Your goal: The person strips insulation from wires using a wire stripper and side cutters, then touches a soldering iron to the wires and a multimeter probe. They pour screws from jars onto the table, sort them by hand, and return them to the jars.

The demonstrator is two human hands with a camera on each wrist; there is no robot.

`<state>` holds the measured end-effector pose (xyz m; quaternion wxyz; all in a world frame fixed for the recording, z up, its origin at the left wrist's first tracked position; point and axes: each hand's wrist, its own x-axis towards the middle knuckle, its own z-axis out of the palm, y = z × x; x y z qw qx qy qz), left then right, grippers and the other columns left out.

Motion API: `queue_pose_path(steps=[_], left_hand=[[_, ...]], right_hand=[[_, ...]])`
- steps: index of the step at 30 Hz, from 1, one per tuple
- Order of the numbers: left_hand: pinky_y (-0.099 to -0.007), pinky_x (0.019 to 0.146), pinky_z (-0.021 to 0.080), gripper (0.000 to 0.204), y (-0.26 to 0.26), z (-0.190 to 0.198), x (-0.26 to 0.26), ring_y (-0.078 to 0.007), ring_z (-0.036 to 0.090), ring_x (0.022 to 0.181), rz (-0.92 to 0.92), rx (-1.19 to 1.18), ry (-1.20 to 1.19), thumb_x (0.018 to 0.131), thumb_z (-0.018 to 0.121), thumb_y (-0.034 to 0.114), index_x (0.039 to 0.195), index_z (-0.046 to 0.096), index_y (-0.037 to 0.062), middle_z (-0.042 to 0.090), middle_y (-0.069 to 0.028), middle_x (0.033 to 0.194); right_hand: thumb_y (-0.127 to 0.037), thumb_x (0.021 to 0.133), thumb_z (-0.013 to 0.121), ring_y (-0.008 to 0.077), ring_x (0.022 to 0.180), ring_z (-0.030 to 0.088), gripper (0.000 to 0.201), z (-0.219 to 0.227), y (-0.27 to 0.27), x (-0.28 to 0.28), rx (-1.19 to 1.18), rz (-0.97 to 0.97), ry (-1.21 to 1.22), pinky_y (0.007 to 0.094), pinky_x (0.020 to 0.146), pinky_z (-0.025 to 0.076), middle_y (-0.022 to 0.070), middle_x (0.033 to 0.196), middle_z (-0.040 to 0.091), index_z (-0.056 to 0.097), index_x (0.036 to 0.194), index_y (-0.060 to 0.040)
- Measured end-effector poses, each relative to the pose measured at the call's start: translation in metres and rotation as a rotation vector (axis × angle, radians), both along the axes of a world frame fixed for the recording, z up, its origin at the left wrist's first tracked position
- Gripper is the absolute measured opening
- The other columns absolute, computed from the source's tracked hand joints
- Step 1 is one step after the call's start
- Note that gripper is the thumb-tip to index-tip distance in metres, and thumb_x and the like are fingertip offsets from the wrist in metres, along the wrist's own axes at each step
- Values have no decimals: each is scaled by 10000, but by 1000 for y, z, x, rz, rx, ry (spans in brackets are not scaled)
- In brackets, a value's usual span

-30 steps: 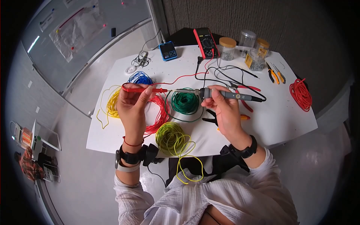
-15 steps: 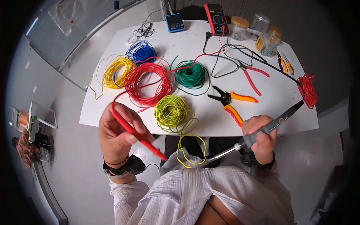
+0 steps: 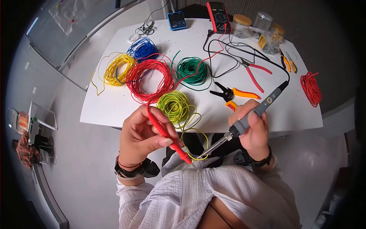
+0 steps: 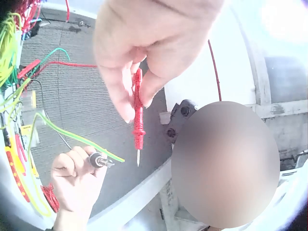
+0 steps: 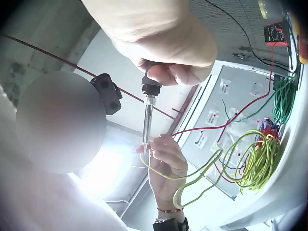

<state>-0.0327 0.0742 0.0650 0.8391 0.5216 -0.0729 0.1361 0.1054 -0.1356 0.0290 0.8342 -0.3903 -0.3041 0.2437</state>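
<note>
Off the desk's [image 3: 103,114] near edge, the left hand [image 3: 134,138] pinches the red probe [image 3: 161,131] and the right hand [image 3: 254,134] grips the soldering iron [image 3: 240,125], both slanting inward, seemingly to bring them together; whether they touch is hard to tell.

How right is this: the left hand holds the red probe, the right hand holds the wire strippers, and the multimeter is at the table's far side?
The right hand is wrong: it holds the soldering iron, as the head view shows; the wire strippers lie on the table. The left hand holds the red probe, and the multimeter is at the far side.
</note>
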Motion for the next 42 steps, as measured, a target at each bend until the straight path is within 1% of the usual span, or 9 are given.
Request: queue_pose_path(steps=[8,33,34,35,37,38,39,41,42], left_hand=[[-313,655,539,311,-1,-1,2,-251,642,745,12,36,18,720,654,-58,964,463,-32,600,-142,820],[-324,651,539,314,9,-3,-5,-245,634,704,116,34,-30,731,648,-25,984,462,-24,594,-131,800],[-323,623,538,329,9,1,-5,-234,622,662,163,-27,-27,736,657,34,996,464,-20,580,-117,770],[-246,439,488,431,9,1,-1,-155,544,489,315,81,-46,744,684,190,1027,444,-28,533,-71,691],[-287,562,514,450,28,6,-7,-189,598,634,290,93,-13,748,668,120,1116,459,-31,566,-95,753],[-281,562,509,414,36,11,-8,-174,596,646,265,130,-23,761,649,71,1119,479,-49,583,-102,774],[-281,562,509,414,39,15,-12,-174,596,646,272,133,-27,761,649,71,1119,479,-49,583,-102,774],[-279,571,513,330,43,22,-17,-173,605,676,424,499,-2,774,617,10,1075,510,-70,604,-119,807],[-279,586,515,275,46,23,-16,-185,615,706,471,618,-53,782,589,-36,1045,524,-87,615,-137,828]], right_hand=[[-242,833,571,74,466,425,242,6,3,-4,33,56,-14,200,405,338,70,696,523,511,820,-8],[-240,826,583,77,490,432,254,6,6,-4,91,-116,-79,204,449,352,91,727,533,513,863,2],[-237,830,585,83,512,449,257,7,8,-4,98,-177,-56,204,472,363,92,728,533,518,886,5],[-237,830,585,83,512,449,257,6,11,-5,103,-172,-59,204,472,363,92,728,533,518,886,5],[-195,837,582,102,582,494,238,4,18,-9,36,-354,-217,213,523,389,84,739,535,526,935,14],[-144,817,605,151,661,544,223,-1,12,-2,-69,-294,-399,237,587,424,93,772,566,541,961,13],[-144,817,605,151,661,544,223,0,15,-1,-64,-288,-402,237,587,424,93,772,566,541,961,13],[-116,779,642,192,710,571,218,6,21,-2,-208,-249,-742,270,629,446,100,807,600,562,945,1],[-85,746,669,211,743,583,228,9,25,-4,-222,-227,-728,279,657,453,104,845,624,579,943,-13]])
